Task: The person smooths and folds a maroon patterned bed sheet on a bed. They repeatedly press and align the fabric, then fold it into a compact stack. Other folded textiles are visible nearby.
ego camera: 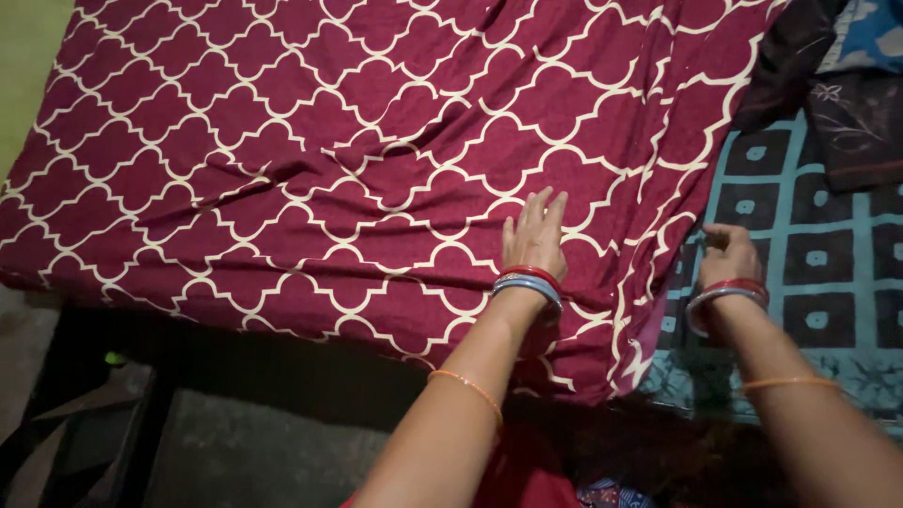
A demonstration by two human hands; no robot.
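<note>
A big red sheet (357,160) with white shapes covers our bed and runs away to our left. Our left hand (533,243) lies flat and open on it. Our right hand (726,254) pinches its edge, over the teal blanket (809,273).

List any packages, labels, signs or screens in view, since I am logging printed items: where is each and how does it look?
None in view: only cloth.
Maroon bedsheet with cream lattice pattern: spread over the bed, under the flat left hand.
Teal cloth with dark squares: beside it, under the right hand.
</note>
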